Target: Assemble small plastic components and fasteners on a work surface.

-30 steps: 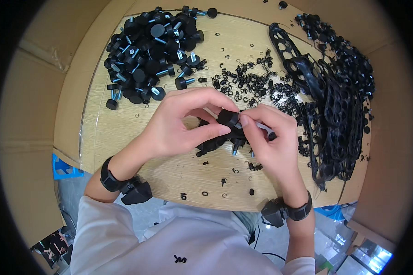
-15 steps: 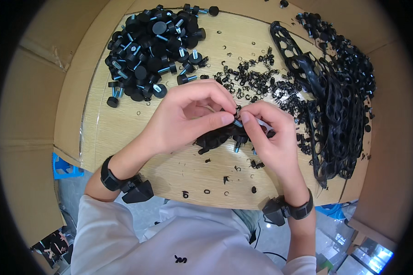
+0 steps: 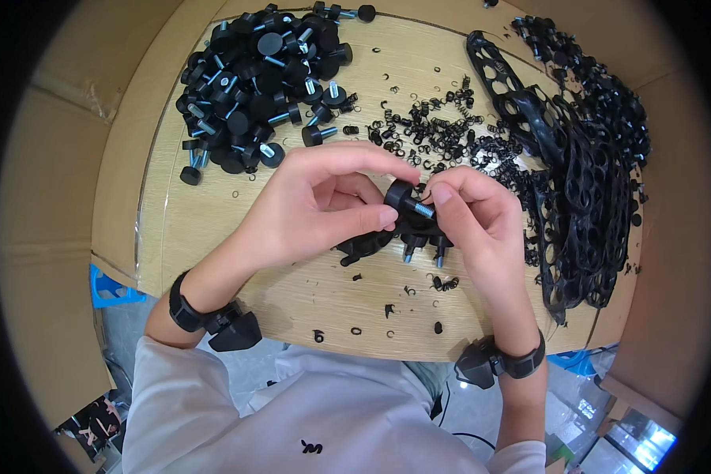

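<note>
Closest to me, a few scraps and a small black ring (image 3: 355, 332) lie near the front edge of the tabletop (image 3: 205, 229). Past them, under my hands, is a dark moulded piece (image 3: 361, 246), with at least two studded knobs (image 3: 408, 246) beside it, threads toward me; I'd count those as left to handle. Just above, my left hand (image 3: 304, 197) grips one black knob (image 3: 399, 193) between thumb and fingers, its bright threaded stud pointing right and slightly toward me. My right hand (image 3: 486, 221) has thumb and forefinger drawn near each other beside that stud, but I cannot tell whether they pinch anything. To the right lies a stack of black webbing (image 3: 584, 197), full of bare holes, so those sheets look done with. Beyond my fingers, tiny coils and rings (image 3: 426, 130) are strewn about. Farther off on the left, a big heap of loose knobs (image 3: 253, 87) looks finished to me; at far right is a pile of smaller dark pieces (image 3: 592, 87), their state unclear.
</note>
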`<state>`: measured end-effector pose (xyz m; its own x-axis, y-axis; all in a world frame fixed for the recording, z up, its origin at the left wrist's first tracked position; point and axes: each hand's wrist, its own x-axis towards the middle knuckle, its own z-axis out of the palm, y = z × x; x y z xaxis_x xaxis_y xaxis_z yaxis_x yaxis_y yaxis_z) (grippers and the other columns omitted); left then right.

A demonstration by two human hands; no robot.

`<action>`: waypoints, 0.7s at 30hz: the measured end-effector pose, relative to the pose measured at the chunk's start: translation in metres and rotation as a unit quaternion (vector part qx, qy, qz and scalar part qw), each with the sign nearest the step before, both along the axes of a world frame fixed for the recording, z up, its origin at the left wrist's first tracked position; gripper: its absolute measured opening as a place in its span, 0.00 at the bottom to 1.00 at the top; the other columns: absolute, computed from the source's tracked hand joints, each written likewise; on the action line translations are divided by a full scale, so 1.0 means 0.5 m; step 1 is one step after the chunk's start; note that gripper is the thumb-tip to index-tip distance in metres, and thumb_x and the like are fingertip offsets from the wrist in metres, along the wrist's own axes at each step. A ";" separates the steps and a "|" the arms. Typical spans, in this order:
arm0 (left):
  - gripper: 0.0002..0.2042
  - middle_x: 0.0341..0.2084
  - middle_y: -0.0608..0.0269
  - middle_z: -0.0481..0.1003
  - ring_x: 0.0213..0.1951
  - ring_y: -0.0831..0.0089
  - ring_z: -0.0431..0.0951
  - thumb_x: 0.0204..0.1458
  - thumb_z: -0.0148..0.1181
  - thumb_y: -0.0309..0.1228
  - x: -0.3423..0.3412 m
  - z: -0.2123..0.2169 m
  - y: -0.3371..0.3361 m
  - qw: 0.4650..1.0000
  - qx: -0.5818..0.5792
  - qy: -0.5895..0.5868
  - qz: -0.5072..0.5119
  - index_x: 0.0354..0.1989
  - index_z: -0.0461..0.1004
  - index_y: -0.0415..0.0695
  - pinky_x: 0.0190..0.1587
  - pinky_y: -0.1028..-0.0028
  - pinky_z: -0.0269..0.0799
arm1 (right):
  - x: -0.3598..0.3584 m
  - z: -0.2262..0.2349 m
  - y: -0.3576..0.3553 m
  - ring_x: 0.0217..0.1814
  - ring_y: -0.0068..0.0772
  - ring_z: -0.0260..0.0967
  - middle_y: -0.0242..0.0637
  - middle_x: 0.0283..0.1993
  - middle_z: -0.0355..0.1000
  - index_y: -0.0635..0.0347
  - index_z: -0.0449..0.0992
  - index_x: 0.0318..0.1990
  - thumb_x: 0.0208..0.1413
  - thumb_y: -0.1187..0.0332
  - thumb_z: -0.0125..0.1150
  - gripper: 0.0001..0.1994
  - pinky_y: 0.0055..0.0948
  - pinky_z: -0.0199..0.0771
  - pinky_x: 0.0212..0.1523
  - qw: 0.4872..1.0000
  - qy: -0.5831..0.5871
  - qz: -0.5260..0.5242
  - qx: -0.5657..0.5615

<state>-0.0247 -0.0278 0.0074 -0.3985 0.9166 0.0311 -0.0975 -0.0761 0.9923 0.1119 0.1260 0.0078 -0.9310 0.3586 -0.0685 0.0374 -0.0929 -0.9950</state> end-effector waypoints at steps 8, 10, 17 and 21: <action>0.14 0.42 0.52 0.74 0.42 0.70 0.76 0.49 0.59 0.15 -0.017 -0.027 0.006 0.997 0.064 0.047 0.017 0.45 0.74 0.33 0.42 0.74 0.76 | 0.003 -0.005 -0.001 0.33 0.11 0.63 0.26 0.31 0.71 0.66 0.74 0.36 0.60 0.73 0.53 0.06 0.14 0.62 0.33 1.000 0.021 0.023 -0.002; 0.15 0.43 0.52 0.74 0.42 0.70 0.76 0.49 0.59 0.15 -0.013 -0.021 0.005 0.997 0.067 0.044 0.015 0.47 0.74 0.34 0.43 0.74 0.76 | 0.003 -0.002 0.000 0.33 0.11 0.63 0.26 0.31 0.71 0.67 0.73 0.36 0.60 0.73 0.53 0.06 0.15 0.62 0.34 0.999 0.016 0.028 0.003; 0.21 0.45 0.51 0.73 0.44 0.69 0.76 0.47 0.59 0.13 -0.004 -0.017 0.004 0.999 0.032 0.020 0.011 0.53 0.70 0.34 0.47 0.72 0.75 | 0.002 -0.002 0.002 0.34 0.11 0.64 0.27 0.31 0.72 0.67 0.73 0.36 0.61 0.73 0.52 0.06 0.15 0.62 0.35 0.999 0.016 0.027 0.005; 0.20 0.46 0.49 0.73 0.44 0.69 0.76 0.46 0.59 0.13 -0.003 -0.004 0.005 0.999 0.008 -0.043 -0.017 0.51 0.72 0.33 0.44 0.72 0.77 | 0.004 0.002 -0.001 0.35 0.12 0.65 0.28 0.32 0.73 0.67 0.73 0.36 0.61 0.73 0.52 0.06 0.15 0.64 0.36 0.999 0.022 0.030 -0.009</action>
<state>-0.0259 -0.0253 0.0055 -0.3699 0.9290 0.0132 -0.1856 -0.0878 0.9787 0.1140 0.1257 0.0090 -0.9532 0.3006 -0.0329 -0.0004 -0.1102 -0.9939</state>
